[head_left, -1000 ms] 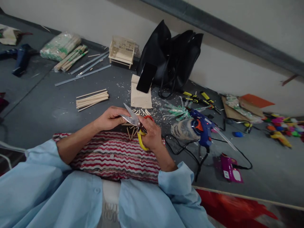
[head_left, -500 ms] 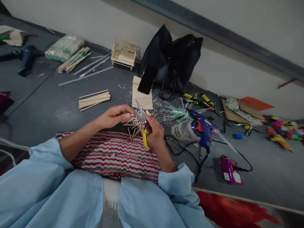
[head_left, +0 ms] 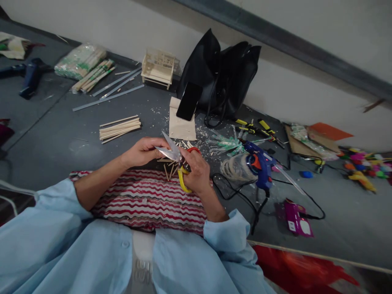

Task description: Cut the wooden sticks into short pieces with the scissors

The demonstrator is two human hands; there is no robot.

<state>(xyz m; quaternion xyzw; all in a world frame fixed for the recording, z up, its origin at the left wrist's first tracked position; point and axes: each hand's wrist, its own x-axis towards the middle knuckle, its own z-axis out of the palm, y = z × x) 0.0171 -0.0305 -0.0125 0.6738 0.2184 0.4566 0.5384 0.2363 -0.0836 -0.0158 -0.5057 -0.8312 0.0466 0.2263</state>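
A hobby craft workshop is being shown, laid out on a dark grey work surface that is being bounded by a white wall along its far edge. Model-making is being signalled by a small bench model built of pale wooden sticks at that far edge, a loose bundle of thin pale wooden sticks nearer the middle, and clear plastic packets of sticks towards the far left corner. Short cut pieces of pale stick are being left scattered near the front edge. A corded blue hot-glue gun and yellow-handled black pliers are being kept to the right, with bright coloured craft trimmings at the right edge.
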